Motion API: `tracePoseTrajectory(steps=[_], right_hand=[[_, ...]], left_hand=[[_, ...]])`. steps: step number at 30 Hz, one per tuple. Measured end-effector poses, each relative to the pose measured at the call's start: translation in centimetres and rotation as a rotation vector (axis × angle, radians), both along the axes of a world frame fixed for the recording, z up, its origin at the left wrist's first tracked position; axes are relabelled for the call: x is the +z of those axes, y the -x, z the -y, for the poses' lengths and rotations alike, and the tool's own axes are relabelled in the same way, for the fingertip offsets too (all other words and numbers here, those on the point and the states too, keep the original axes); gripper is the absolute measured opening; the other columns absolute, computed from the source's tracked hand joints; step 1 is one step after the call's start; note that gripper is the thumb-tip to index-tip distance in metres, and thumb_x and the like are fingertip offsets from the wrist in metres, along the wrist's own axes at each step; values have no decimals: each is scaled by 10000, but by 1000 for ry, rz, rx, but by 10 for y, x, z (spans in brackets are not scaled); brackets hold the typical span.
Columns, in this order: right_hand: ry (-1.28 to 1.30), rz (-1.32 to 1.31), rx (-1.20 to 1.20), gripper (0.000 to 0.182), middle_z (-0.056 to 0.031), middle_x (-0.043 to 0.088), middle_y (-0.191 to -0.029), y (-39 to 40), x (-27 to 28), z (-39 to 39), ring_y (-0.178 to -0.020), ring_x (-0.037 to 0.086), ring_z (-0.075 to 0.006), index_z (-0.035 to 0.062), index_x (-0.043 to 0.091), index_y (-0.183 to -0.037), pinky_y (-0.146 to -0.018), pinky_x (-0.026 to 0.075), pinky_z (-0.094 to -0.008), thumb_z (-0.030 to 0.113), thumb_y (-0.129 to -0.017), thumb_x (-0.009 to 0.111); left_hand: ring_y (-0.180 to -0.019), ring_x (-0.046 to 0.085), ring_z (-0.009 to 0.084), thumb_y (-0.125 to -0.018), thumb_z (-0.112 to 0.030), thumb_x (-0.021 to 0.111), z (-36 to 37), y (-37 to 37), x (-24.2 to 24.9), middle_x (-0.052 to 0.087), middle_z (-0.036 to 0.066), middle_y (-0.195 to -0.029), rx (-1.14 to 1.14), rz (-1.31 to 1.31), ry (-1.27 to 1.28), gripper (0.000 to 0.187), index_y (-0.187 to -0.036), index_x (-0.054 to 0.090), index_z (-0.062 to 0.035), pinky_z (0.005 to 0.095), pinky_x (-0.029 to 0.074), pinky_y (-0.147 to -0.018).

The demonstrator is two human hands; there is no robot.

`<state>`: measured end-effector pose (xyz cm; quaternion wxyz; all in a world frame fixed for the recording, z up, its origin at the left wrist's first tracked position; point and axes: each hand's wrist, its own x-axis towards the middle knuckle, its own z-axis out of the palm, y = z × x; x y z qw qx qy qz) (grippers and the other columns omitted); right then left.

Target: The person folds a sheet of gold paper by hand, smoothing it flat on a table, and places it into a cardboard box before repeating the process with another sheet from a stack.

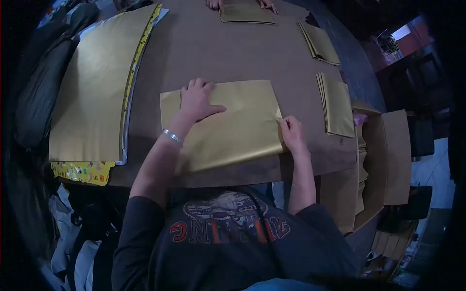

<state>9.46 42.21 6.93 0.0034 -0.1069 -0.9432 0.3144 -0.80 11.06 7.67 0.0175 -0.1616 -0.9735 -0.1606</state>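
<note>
A sheet of gold paper (238, 131), seemingly folded over, lies in front of me near the table's front edge. My left hand (196, 99) rests flat on its upper left part, fingers and thumb spread. At the right edge of the paper, my right hand (292, 133) is closed, pinching the edge between thumb and fingers. The edge lifts slightly there. To the left is a stack of large gold sheets (92, 87) on yellow printed wrapping (85, 172).
Folded gold paper bundles (336, 104) lie along the brown table's (204, 53) right side. Across the table, another person's hands (215, 5) touch a folded gold piece (247, 13). An open cardboard box (395, 155) holding folded paper stands at the right.
</note>
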Motion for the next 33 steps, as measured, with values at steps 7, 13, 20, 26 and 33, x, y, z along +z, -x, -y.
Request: tracePoseTrajectory(steps=[7, 13, 20, 26, 33], right_hand=[[-23, 61, -46, 337, -227, 634, -964, 6, 2, 4, -924, 609, -413, 4, 580, -984, -754, 469, -468, 334, -960, 519], [-50, 61, -51, 335, -235, 623, -954, 9, -10, -1, -925, 589, -439, 4, 575, -977, -759, 470, -475, 333, -962, 515], [-59, 79, -25, 327, -230, 631, -964, 11, -9, -3, -941, 594, -429, 2, 586, -960, -774, 473, -480, 322, -959, 516], [-116, 143, -45, 333, -239, 633, -986, 11, 2, 1, -968, 589, -430, 5, 602, -990, -796, 475, -476, 325, -952, 522], [-155, -35, -41, 369, -211, 652, -826, 15, -16, -9, -783, 644, -330, -46, 627, -856, -718, 486, -425, 313, -922, 573]], left_hand=[[-1237, 442, 270, -644, -580, 779, -7, 11, -3, 514, 72, -1264, -1, 15, -9, 757, -1226, 607, -129, 486, 375, -1002], [-1235, 439, 262, -656, -583, 776, -7, 7, -1, 512, 61, -1266, 18, 3, 12, 745, -1222, 609, -128, 479, 370, -983], [-1252, 427, 258, -682, -570, 770, -6, 3, -11, 505, 68, -1285, 5, -64, -55, 736, -1245, 598, -128, 463, 349, -1003], [-1250, 421, 251, -686, -584, 760, -6, 4, -12, 503, 62, -1274, 6, -42, -58, 741, -1247, 593, -129, 464, 348, -988], [-1217, 442, 268, -680, -569, 768, -3, 2, -16, 531, 62, -1239, -4, -87, -126, 706, -1208, 610, -128, 475, 346, -994]])
